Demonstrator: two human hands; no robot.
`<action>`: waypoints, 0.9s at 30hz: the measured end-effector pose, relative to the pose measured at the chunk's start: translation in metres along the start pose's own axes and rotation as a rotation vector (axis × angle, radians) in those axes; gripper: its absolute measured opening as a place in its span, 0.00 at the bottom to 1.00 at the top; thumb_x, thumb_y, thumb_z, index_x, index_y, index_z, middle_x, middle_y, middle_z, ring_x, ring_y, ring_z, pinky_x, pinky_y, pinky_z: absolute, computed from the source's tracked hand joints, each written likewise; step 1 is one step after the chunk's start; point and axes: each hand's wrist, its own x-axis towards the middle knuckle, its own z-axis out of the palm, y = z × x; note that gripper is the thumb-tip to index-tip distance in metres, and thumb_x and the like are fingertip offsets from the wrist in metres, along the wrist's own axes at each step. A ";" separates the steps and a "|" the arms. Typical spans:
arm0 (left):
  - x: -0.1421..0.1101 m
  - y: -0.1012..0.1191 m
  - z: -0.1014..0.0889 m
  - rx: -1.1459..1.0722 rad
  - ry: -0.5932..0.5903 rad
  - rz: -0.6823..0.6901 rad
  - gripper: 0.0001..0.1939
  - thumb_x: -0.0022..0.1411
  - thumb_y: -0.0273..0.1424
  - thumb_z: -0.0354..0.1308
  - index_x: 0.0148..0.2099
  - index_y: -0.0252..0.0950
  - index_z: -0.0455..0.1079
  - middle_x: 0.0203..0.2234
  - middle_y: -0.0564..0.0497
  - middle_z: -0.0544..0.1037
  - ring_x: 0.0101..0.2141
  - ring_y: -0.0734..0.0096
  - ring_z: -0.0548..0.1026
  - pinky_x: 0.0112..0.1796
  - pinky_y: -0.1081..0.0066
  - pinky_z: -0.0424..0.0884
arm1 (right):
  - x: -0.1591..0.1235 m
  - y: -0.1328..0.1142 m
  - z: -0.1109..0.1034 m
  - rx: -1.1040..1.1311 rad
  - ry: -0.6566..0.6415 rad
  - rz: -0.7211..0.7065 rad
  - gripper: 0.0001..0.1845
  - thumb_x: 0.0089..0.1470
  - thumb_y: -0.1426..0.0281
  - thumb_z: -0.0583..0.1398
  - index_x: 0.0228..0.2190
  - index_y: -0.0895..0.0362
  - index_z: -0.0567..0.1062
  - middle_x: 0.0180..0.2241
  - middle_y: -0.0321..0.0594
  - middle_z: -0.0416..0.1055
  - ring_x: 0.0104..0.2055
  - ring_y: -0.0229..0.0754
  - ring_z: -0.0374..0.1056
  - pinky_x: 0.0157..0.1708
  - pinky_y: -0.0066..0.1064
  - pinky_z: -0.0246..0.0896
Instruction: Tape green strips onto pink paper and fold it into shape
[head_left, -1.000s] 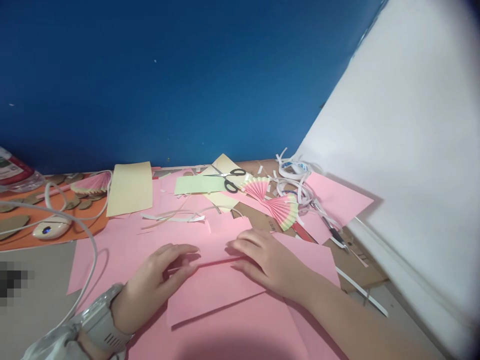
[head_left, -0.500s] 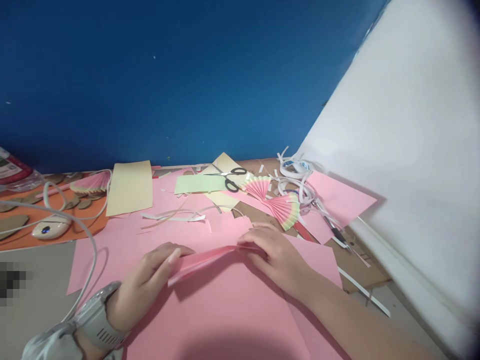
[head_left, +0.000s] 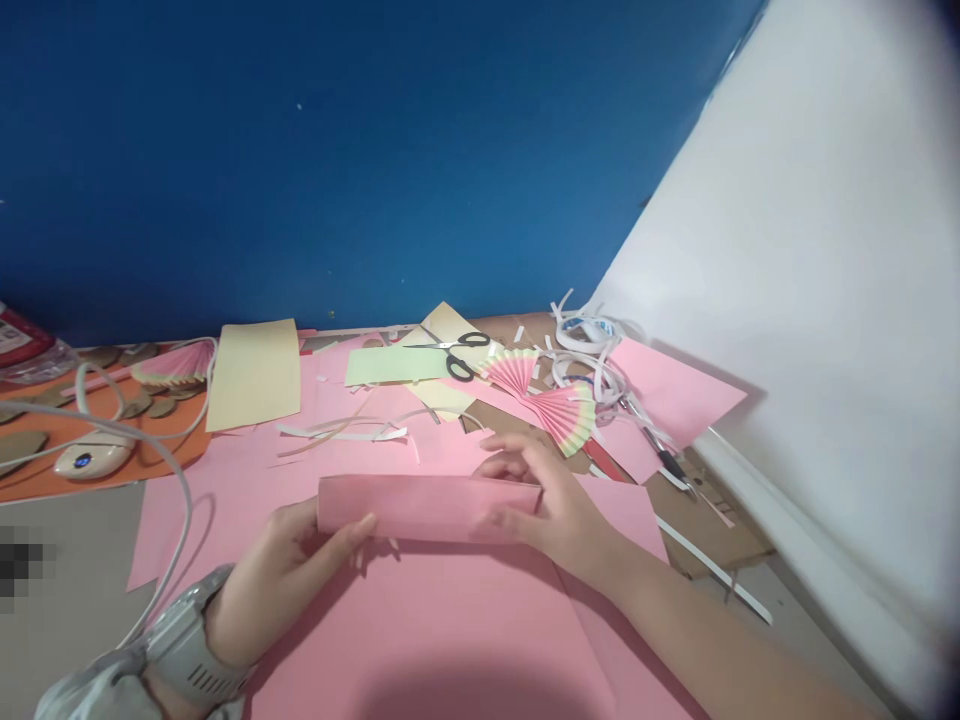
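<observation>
A folded strip of pink paper (head_left: 431,508) is stretched between my two hands, its broad face turned toward me. My left hand (head_left: 289,565) pinches its left end, thumb in front and fingers behind. At the right end, my right hand (head_left: 551,505) has its thumb on the front face and its fingers curled at the upper edge; the hand is slightly smeared. Large pink sheets (head_left: 442,620) lie beneath the strip. Beyond my right hand rest a pleated pink paper fan (head_left: 536,395) with green-yellow edges and a pair of scissors (head_left: 459,352).
A yellow sheet (head_left: 255,375) and a green strip (head_left: 390,365) lie farther back. On the left are a white mouse-like device (head_left: 94,455) and a cable (head_left: 184,500). A craft knife (head_left: 667,460) and tape rolls (head_left: 589,330) lie near the white wall (head_left: 825,250).
The pink strip has been lifted and turned from edge-on to face me. My left thumb has moved onto its front. The view has shifted slightly.
</observation>
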 end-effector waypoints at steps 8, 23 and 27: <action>0.000 0.003 0.001 -0.043 0.130 -0.019 0.19 0.63 0.40 0.48 0.23 0.37 0.67 0.18 0.54 0.73 0.23 0.73 0.71 0.30 0.75 0.67 | -0.002 -0.007 0.004 0.063 -0.207 0.239 0.18 0.54 0.56 0.56 0.35 0.58 0.73 0.29 0.40 0.74 0.31 0.43 0.70 0.32 0.31 0.63; 0.001 0.006 -0.001 -0.424 -0.077 -0.002 0.17 0.67 0.35 0.44 0.34 0.34 0.71 0.29 0.47 0.78 0.28 0.71 0.75 0.35 0.71 0.71 | 0.004 -0.003 -0.004 0.337 -0.324 0.263 0.15 0.53 0.59 0.59 0.30 0.59 0.68 0.17 0.30 0.64 0.17 0.29 0.53 0.19 0.23 0.52; 0.000 0.005 0.003 -0.396 -0.069 0.014 0.07 0.61 0.33 0.54 0.38 0.35 0.68 0.27 0.50 0.78 0.27 0.71 0.75 0.30 0.73 0.72 | 0.003 -0.004 -0.003 0.248 -0.352 0.311 0.24 0.56 0.58 0.55 0.17 0.62 0.70 0.17 0.38 0.68 0.18 0.31 0.57 0.22 0.25 0.56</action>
